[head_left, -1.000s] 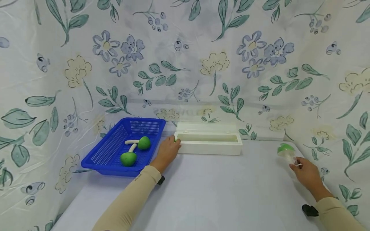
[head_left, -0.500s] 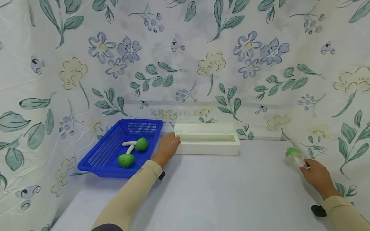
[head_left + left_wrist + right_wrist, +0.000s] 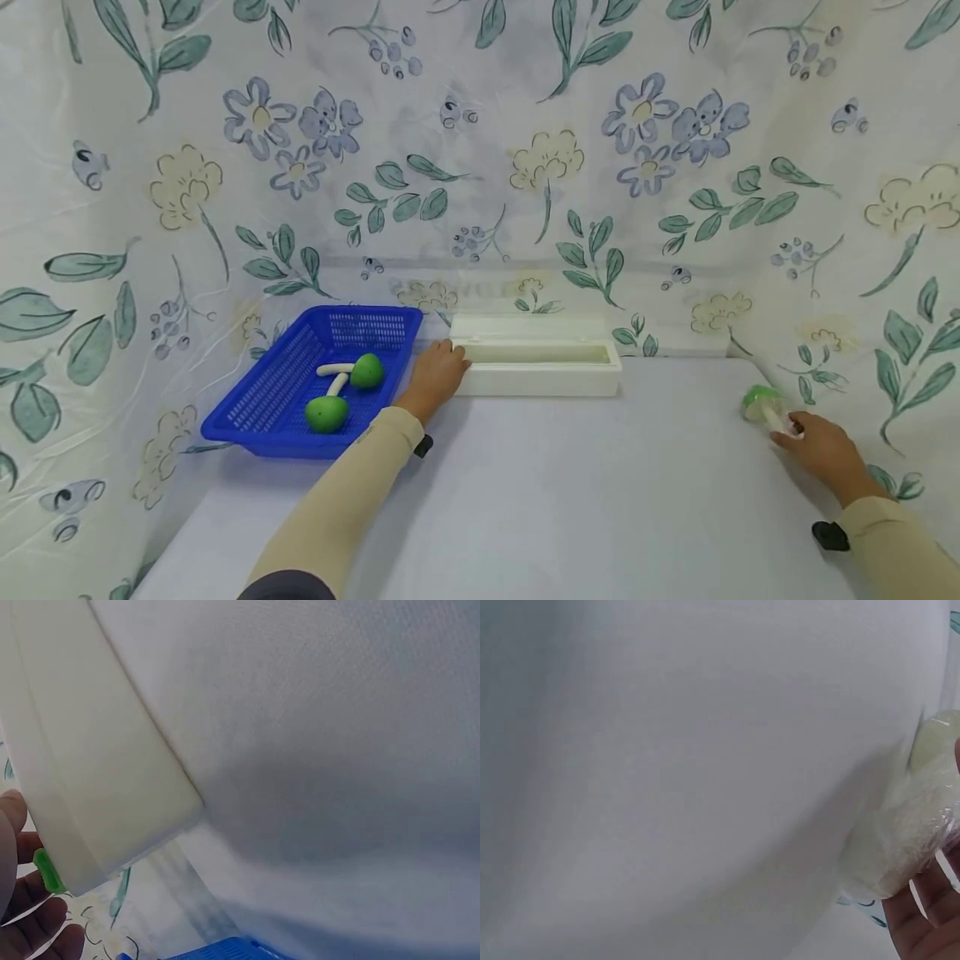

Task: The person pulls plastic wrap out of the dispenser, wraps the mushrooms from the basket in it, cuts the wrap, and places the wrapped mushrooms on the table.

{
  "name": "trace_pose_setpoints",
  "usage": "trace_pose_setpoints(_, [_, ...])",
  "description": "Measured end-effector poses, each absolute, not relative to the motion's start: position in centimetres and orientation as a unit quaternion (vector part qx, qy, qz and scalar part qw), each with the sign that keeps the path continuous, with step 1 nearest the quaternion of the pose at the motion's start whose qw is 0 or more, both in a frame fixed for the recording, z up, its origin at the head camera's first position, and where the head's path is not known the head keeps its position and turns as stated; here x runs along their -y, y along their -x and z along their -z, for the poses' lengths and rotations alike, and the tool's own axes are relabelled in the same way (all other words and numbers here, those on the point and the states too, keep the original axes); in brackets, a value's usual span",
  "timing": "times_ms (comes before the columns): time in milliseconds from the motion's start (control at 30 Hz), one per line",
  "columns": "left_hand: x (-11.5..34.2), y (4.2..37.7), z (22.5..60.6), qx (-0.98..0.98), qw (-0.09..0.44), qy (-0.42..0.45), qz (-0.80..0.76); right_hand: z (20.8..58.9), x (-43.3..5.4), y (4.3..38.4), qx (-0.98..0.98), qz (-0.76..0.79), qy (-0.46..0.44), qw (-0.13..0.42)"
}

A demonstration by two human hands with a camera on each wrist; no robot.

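Observation:
My left hand (image 3: 437,375) grips the left end of a long white box (image 3: 540,382) whose lid stands open behind it. In the left wrist view, a small green tab (image 3: 49,870) shows between the fingers and the box end. At the table's right edge, my right hand (image 3: 821,450) pinches the stem end of a green-headed, white-stemmed piece (image 3: 765,406) wrapped in clear film, its head pointing left and away. The right wrist view shows the crinkled film (image 3: 904,836) at its right edge, with the fingertips under it.
A blue perforated basket (image 3: 258,421) stands at left, holding two green-headed, white-stemmed pieces (image 3: 326,413) shaped like mushrooms or small maracas. A floral sheet (image 3: 480,208) hangs behind the white-covered table (image 3: 585,492).
My right hand has moved to the right with the film-wrapped piece, then nearly stopped. The left hand stays on the box end. The head view has shifted slightly.

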State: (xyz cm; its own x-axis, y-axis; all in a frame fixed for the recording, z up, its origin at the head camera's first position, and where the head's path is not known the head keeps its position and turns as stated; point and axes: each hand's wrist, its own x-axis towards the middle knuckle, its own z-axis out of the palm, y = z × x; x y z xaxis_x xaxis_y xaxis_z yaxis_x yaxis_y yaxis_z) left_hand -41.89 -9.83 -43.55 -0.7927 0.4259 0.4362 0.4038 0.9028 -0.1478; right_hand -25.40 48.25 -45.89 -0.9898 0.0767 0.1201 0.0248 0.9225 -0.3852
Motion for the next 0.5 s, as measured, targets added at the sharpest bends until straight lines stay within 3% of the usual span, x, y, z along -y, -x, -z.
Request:
trace_pose_setpoints(267, [9.7,42.5,42.6,0.959,0.183,0.215,-0.031,44.3,-47.7,26.1,0.980,-0.171,0.018,0.104])
trace_pose_setpoints(500, [9.9,42.8,41.8,0.952,0.158,0.261,-0.026,42.8,-44.6,29.7,0.977,-0.178,0.005,0.115])
